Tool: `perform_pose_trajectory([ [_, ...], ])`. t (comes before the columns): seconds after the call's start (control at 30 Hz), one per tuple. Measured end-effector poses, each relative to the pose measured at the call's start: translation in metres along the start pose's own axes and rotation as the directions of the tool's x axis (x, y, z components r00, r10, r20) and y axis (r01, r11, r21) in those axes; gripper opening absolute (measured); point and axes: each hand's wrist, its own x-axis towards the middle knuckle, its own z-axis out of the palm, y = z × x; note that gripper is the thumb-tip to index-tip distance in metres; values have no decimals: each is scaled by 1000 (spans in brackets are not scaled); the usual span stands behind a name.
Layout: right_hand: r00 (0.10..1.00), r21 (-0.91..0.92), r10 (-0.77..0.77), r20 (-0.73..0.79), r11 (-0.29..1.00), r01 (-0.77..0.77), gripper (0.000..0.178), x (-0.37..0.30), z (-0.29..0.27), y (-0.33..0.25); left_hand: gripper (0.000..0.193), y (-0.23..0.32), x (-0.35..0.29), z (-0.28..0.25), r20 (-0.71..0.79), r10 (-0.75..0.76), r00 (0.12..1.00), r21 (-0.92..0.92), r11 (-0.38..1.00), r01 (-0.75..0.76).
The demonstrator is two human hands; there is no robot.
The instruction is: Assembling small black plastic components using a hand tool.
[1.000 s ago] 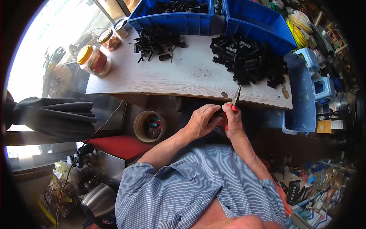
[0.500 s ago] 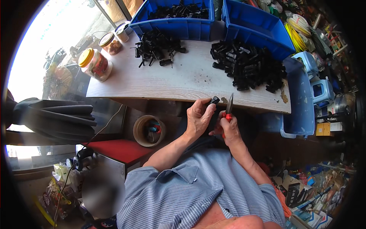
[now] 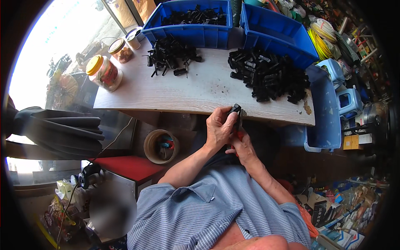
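My left hand (image 3: 218, 129) pinches a small black plastic part (image 3: 236, 108) between thumb and fingers, just in front of the table's near edge. Wrapped around red-handled pliers (image 3: 240, 135) is my right hand (image 3: 245, 150). The pliers' dark jaws are close beside the black part and partly hidden by my left hand, so I cannot tell whether they grip it. A large heap of similar black parts (image 3: 268, 77) lies on the right of the white table (image 3: 200, 93). A smaller heap (image 3: 170, 54) lies farther left.
Behind the heaps stand a blue bin (image 3: 187, 35) holding black parts and another blue bin (image 3: 277, 35). A yellow-lidded jar (image 3: 106, 75) is at the table's left end. Below are a round bucket (image 3: 150, 154) and a red-topped cabinet (image 3: 121, 166); a pale blue tub (image 3: 325, 121) stands right.
My right hand has brought the pliers left and in toward the black part, beside my left hand. Their jaws, earlier apart from it and pointing up, are now mostly hidden.
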Motion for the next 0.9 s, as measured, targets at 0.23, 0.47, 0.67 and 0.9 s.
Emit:
perform_pose_trajectory([
  [0.23, 1000, -30, 1, -19, 1000, -2, 52, -1, 0, 6, 23, -1, -1, 2, -5, -35, 999, 19, 999, 35],
  [0.47, 999, -20, -5, -45, 1000, 4, 48, 1, 1, 11, 23, -10, 0, 1, -11, 23, 1000, 71, 997, -22],
  [0.67, 996, 61, 89, -32, 994, -87, 28, 10, -5, 20, 21, -10, -1, 7, 42, 26, 999, 164, 986, -32],
  [0.9, 995, 269, 37, -89, 963, -11, 25, 7, -15, 22, 20, 10, 15, 26, 142, 122, 982, 425, 889, -172],
])
